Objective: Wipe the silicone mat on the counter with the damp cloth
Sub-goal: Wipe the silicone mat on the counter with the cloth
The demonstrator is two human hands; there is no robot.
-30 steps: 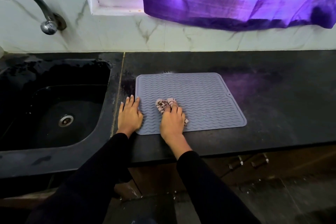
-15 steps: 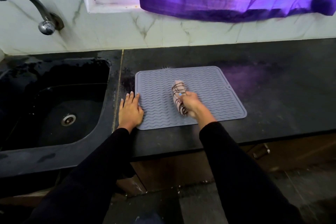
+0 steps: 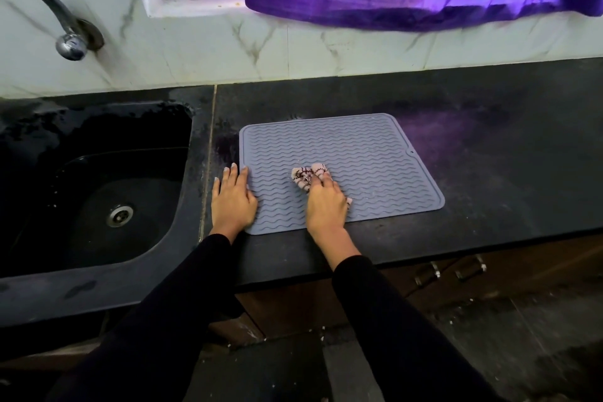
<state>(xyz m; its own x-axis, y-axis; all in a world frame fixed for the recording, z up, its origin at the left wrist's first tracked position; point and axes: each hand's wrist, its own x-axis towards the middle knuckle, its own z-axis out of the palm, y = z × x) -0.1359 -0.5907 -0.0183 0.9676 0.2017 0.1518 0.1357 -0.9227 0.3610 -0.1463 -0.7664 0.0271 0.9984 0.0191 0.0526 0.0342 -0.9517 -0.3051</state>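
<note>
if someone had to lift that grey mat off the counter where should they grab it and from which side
Take the silicone mat at its near right corner, coming in from the right. It lies flat on the counter, so a bare corner is probably easiest to peel up. That corner is uncovered; the left hand presses the left edge and the right hand holds the cloth mid-mat.

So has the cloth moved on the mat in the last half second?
Yes. The cloth, gripped by the right hand, went left across the mat, nearer the sink-side edge.
</note>
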